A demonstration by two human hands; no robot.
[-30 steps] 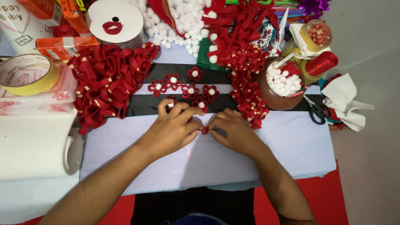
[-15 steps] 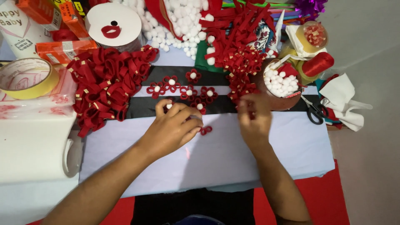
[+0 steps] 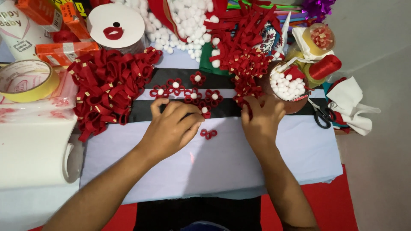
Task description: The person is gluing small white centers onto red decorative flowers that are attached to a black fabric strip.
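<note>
A: Head view, hands first. Left hand (image 3: 171,128) lies palm down on the pale cloth (image 3: 214,162), fingers loosely curled and close together, tips at the black strip (image 3: 222,109); whether it pinches anything I cannot tell. Right hand (image 3: 261,119) reaches into the string of red loops (image 3: 248,87) near the brown bowl of white pompoms (image 3: 287,87); fingers bunched, apparently on a loop, grip hidden.

B: Work piece?

A: Small part-built red loop flower (image 3: 209,133), two or three petals, no white centre, lying free on the cloth between the hands, touching neither.

B: Progress?

A: Judging by the layout: several finished flowers (image 3: 195,95) with white centres sit on the striped area toward the far edge. The big pile of loops (image 3: 109,83) at the left looks largely unused, so plenty remains.

B: Packaging?

A: Far left corner: orange rectangular boxes (image 3: 64,49), a white cylinder with printed lettering (image 3: 19,28), a round white card with red lips (image 3: 116,20). Yellowish tape roll (image 3: 26,80) at the left edge. Scissors (image 3: 322,116) at the right edge.
</note>
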